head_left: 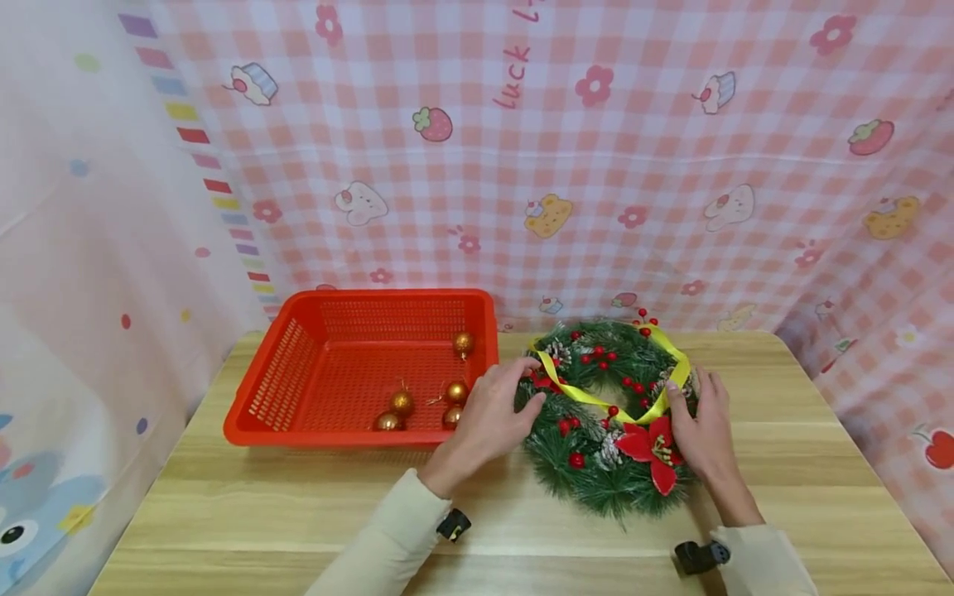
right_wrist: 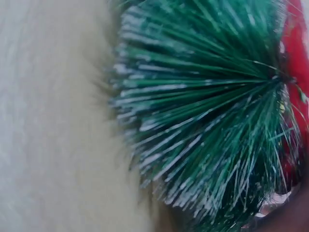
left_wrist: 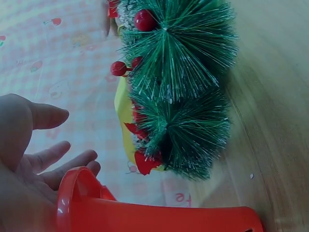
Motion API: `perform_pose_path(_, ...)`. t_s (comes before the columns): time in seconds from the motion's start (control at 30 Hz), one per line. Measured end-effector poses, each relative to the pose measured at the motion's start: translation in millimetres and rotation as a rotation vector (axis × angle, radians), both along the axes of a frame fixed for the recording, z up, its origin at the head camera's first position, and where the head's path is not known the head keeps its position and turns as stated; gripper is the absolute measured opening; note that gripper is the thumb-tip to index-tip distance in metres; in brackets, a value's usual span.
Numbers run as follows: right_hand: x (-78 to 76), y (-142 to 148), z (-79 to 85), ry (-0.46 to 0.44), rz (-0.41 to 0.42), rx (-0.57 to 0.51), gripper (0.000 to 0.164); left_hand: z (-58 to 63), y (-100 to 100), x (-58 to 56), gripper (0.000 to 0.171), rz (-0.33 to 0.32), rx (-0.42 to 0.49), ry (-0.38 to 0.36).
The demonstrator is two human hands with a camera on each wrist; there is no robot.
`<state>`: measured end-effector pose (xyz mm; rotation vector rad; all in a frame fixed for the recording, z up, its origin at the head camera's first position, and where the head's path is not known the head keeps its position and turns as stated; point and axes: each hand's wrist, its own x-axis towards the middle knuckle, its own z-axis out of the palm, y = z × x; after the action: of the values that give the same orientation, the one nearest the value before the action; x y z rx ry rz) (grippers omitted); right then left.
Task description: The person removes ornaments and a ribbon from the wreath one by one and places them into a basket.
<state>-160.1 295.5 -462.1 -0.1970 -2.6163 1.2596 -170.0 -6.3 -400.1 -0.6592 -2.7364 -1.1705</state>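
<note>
A green Christmas wreath (head_left: 574, 472) with frosted tips, red berries, pine cones and a red poinsettia (head_left: 651, 447) lies on the table. Yellow ribbon (head_left: 577, 396) loops across its top. My left hand (head_left: 495, 410) is at the wreath's left side, between it and the basket, fingers spread and loosely bent; the left wrist view shows this hand (left_wrist: 29, 150) holding nothing, with a gap to the needles. At the right edge, my right hand (head_left: 704, 422) grips the wreath, thumb by the ribbon and fingers round the outer side. Needles (right_wrist: 203, 96) fill most of the right wrist view.
A red plastic basket (head_left: 298, 437) stands left of the wreath, its right end close to my left forearm. Several gold ball ornaments (head_left: 402, 403) lie inside it. A pink checked cloth (head_left: 477, 182) hangs behind the wooden table (head_left: 313, 521).
</note>
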Motion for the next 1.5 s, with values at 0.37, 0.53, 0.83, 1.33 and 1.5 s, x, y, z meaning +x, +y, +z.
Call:
perform_pose_path(0.37, 5.9, 9, -7.3, -0.123, 0.027, -0.225, 0.076, 5.2, 26, 0.9, 0.044, -0.056, -0.086, 0.002)
perform_pose_path(0.53, 6.1, 11, -10.9, -0.174, 0.060, -0.238, 0.079, -0.5, 42, -2.4, 0.042, -0.095, -0.080, -0.042)
perform_pose_path(0.83, 6.7, 12, -13.2, -0.235, 0.078, -0.232, 0.080, -20.8, 64, -9.0, 0.047, -0.123, -0.038, -0.177)
perform_pose_path(1.33, 3.3, 14, -12.7, -0.246, 0.104, -0.204, 0.078, -28.8, 80, -7.4, 0.041, -0.026, -0.214, 0.032)
perform_pose_path(1.5, 4.7, 15, -12.2, -0.267, 0.107, -0.203, 0.079, -30.1, 82, -6.8, 0.032, 0.001, -0.182, 0.096)
